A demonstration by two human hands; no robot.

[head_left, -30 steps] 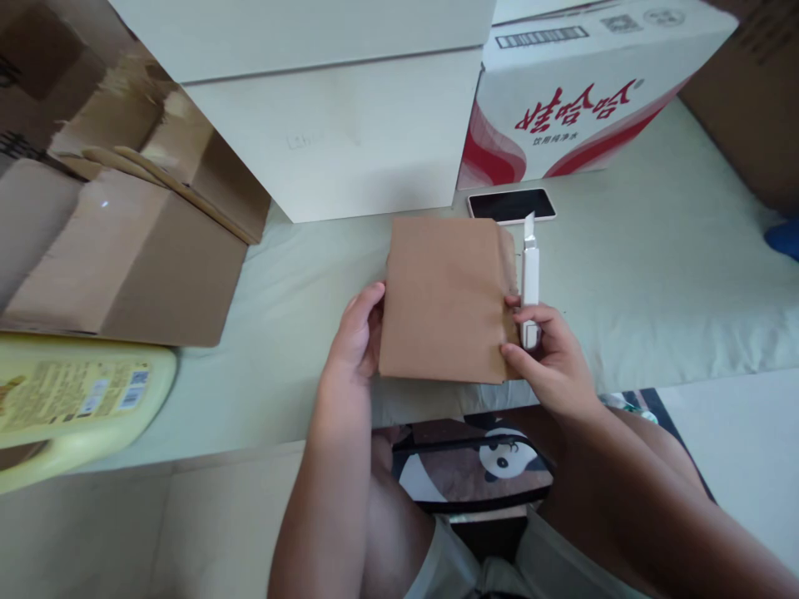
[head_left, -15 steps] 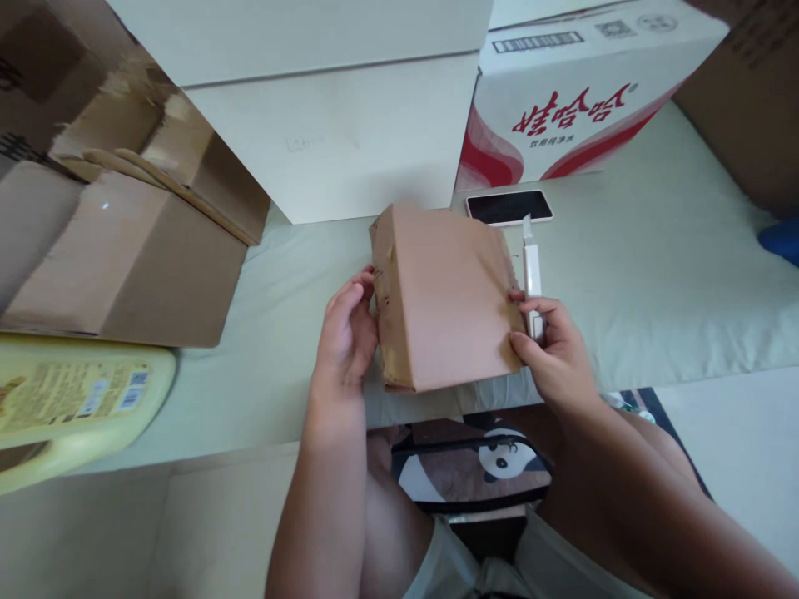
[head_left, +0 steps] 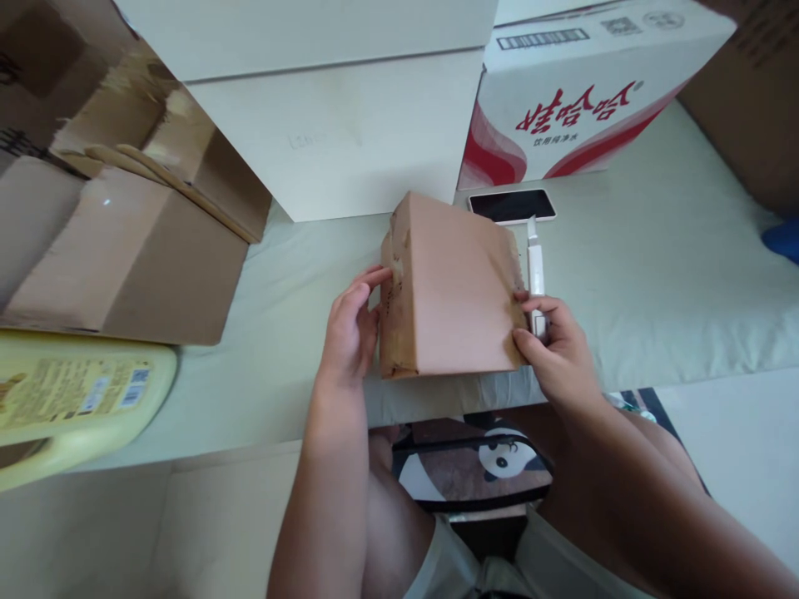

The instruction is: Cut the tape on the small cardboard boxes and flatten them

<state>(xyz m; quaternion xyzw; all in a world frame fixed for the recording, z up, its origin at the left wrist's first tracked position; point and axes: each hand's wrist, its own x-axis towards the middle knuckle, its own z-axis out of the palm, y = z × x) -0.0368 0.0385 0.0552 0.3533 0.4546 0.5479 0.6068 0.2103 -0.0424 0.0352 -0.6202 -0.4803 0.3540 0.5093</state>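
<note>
A small brown cardboard box (head_left: 465, 291) rests on the cloth-covered surface in front of me, tilted, with its taped, worn left side showing. My left hand (head_left: 353, 324) is beside that side, fingers apart and fingertips against the cardboard; it is not wrapped around the box. At the right edge, my right hand (head_left: 558, 345) is closed around a white utility knife (head_left: 535, 270). The knife's blade is out and points away from me. The thumb and a fingertip of this hand also touch the box's right edge.
A phone (head_left: 512, 205) lies behind the box. Further back stand a large white box (head_left: 337, 141) and a red-and-white water carton (head_left: 562, 125). Brown cartons (head_left: 143, 249) and a yellow jug (head_left: 93, 391) are at the left. A blue object (head_left: 783, 240) shows at the right edge.
The box has turned and tipped slightly, so more of its taped left side shows. My left hand has shifted a little right, its fingertip onto that side. The knife stays in my right hand.
</note>
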